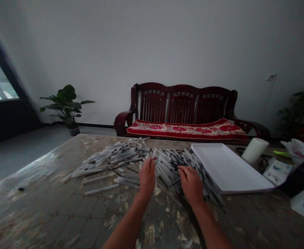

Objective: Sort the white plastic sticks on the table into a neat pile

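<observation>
A heap of thin whitish tubes (126, 152), several with dark ends or dark rods among them, lies spread over the middle of the table. My left hand (147, 176) is over the near edge of the heap, its fingers closed. A pale tube-like shape shows at its fingertips, too blurred to name surely. My right hand (192, 183) hovers at the right part of the heap with thumb and fingers pinched together. Dark thin pieces (178, 160) lie just beyond its fingertips; whether it grips one is unclear.
A shallow white tray (229, 169) rests right of the heap. Beyond it stand a white roll (255, 150), a small box (277, 172) and a dark container (301, 178). A wooden bench (180, 107) with a red cover is behind the patterned table (71, 214). A potted plant (67, 103) stands left.
</observation>
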`<state>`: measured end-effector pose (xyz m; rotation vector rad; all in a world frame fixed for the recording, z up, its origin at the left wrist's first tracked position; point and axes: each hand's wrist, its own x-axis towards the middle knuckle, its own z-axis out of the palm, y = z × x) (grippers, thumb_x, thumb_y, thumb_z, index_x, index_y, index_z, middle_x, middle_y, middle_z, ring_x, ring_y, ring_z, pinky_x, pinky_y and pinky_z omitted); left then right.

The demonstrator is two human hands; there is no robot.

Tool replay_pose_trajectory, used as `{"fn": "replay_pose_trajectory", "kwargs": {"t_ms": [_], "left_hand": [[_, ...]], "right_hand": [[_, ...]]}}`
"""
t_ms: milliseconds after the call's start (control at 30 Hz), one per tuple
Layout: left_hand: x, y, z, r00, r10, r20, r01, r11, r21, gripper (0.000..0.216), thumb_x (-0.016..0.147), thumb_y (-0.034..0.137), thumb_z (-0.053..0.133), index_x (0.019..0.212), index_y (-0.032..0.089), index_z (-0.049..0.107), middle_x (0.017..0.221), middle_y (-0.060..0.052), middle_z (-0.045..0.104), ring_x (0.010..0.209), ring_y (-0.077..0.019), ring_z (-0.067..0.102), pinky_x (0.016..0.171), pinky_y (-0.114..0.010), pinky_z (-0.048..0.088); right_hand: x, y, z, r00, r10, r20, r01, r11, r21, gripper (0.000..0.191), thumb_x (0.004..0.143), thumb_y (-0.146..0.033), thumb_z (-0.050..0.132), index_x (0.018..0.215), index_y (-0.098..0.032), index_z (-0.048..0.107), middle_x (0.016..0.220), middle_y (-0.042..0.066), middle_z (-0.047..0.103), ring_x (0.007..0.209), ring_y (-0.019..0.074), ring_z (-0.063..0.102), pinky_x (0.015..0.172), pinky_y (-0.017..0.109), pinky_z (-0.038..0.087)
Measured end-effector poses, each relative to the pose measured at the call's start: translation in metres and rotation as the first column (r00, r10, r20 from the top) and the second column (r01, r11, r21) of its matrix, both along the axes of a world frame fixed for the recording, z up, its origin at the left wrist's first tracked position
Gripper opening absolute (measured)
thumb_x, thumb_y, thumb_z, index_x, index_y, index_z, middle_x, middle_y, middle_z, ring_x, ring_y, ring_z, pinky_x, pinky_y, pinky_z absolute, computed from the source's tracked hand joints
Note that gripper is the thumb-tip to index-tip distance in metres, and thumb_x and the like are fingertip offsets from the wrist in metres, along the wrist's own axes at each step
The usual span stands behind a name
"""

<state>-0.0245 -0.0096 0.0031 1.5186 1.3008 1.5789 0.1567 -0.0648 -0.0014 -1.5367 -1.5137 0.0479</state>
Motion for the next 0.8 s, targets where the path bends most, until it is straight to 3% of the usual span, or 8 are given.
{"fn": "replay_pose_trajectory", "kwargs": {"t_ms": [33, 100, 200, 400, 533, 633, 700, 800], "left_hand": [[0.002, -0.005, 0.001, 0.977, -0.01, -0.213, 0.022, 0.998, 0.055, 0.021, 0.093, 0.035, 0.051, 0.096, 0.024, 0.068, 0.085, -0.003, 0.066, 0.083, -0.0189, 0.063, 0.075, -0.03, 0.048], [0.005, -0.014, 0.004, 0.849, -0.025, -0.528, 0.109, 0.986, 0.128, 0.02, 0.094, 0.03, 0.052, 0.103, 0.026, 0.069, 0.093, -0.004, 0.068, 0.091, -0.0205, 0.062, 0.081, -0.031, 0.046], [0.008, -0.022, 0.007, 0.672, -0.052, -0.738, 0.234, 0.961, 0.146, 0.021, 0.095, 0.028, 0.05, 0.107, 0.027, 0.068, 0.091, -0.004, 0.069, 0.089, -0.0204, 0.06, 0.082, -0.031, 0.043], [0.007, -0.029, 0.015, 0.524, -0.127, -0.842, 0.385, 0.918, 0.101, 0.02, 0.096, 0.031, 0.051, 0.103, 0.027, 0.069, 0.087, -0.004, 0.068, 0.086, -0.0213, 0.058, 0.079, -0.033, 0.038], [0.007, -0.036, 0.019, 0.496, -0.167, -0.852, 0.45, 0.889, 0.087, 0.018, 0.096, 0.027, 0.051, 0.102, 0.027, 0.068, 0.088, -0.004, 0.067, 0.088, -0.0206, 0.057, 0.08, -0.033, 0.036], [0.009, -0.039, 0.02, 0.465, -0.163, -0.87, 0.471, 0.877, 0.088, 0.018, 0.096, 0.029, 0.05, 0.096, 0.025, 0.068, 0.087, -0.004, 0.066, 0.087, -0.0206, 0.056, 0.078, -0.032, 0.035], [0.01, -0.039, 0.02, 0.442, -0.164, -0.882, 0.481, 0.873, 0.079, 0.018, 0.096, 0.03, 0.05, 0.092, 0.025, 0.067, 0.084, -0.004, 0.066, 0.085, -0.0209, 0.057, 0.077, -0.032, 0.035], [0.008, -0.036, 0.021, 0.425, -0.206, -0.881, 0.486, 0.873, 0.03, 0.02, 0.096, 0.03, 0.05, 0.088, 0.024, 0.067, 0.08, -0.004, 0.066, 0.082, -0.0208, 0.059, 0.075, -0.031, 0.035]], "right_hand": [[-0.001, -0.001, 0.001, 0.993, 0.005, -0.117, -0.003, 1.0, 0.016, 0.032, 0.095, -0.039, 0.044, 0.101, -0.02, 0.07, 0.098, 0.008, 0.069, 0.093, 0.0231, 0.061, 0.084, 0.035, 0.045], [-0.003, -0.003, 0.004, 0.952, 0.016, -0.305, -0.009, 1.0, 0.023, 0.04, 0.096, -0.045, 0.039, 0.109, -0.019, 0.066, 0.101, 0.009, 0.069, 0.088, 0.0216, 0.062, 0.08, 0.034, 0.048], [-0.005, -0.006, 0.009, 0.923, 0.071, -0.379, -0.083, 0.996, -0.017, 0.045, 0.095, -0.051, 0.038, 0.108, -0.02, 0.067, 0.094, 0.007, 0.069, 0.077, 0.0197, 0.062, 0.072, 0.031, 0.048], [-0.003, -0.008, 0.02, 0.897, 0.168, -0.41, -0.296, 0.916, -0.272, 0.04, 0.089, -0.053, 0.048, 0.066, -0.022, 0.059, 0.05, -0.004, 0.052, 0.046, 0.0136, 0.051, 0.046, 0.023, 0.037], [0.004, -0.014, 0.028, 0.808, 0.212, -0.55, -0.502, 0.737, -0.453, 0.042, 0.084, -0.058, 0.055, 0.063, -0.022, 0.058, 0.041, -0.006, 0.051, 0.034, 0.0105, 0.042, 0.036, 0.021, 0.028], [0.01, -0.021, 0.033, 0.743, 0.241, -0.625, -0.61, 0.627, -0.484, 0.042, 0.082, -0.061, 0.058, 0.068, -0.021, 0.061, 0.041, -0.006, 0.051, 0.034, 0.0093, 0.039, 0.035, 0.02, 0.026], [0.011, -0.023, 0.035, 0.734, 0.261, -0.627, -0.63, 0.605, -0.486, 0.04, 0.082, -0.059, 0.058, 0.069, -0.02, 0.062, 0.042, -0.007, 0.05, 0.036, 0.0089, 0.037, 0.036, 0.02, 0.026], [0.008, -0.021, 0.031, 0.775, 0.281, -0.566, -0.584, 0.66, -0.473, 0.036, 0.084, -0.051, 0.055, 0.066, -0.021, 0.059, 0.046, -0.006, 0.047, 0.041, 0.0094, 0.037, 0.04, 0.02, 0.026]]}}
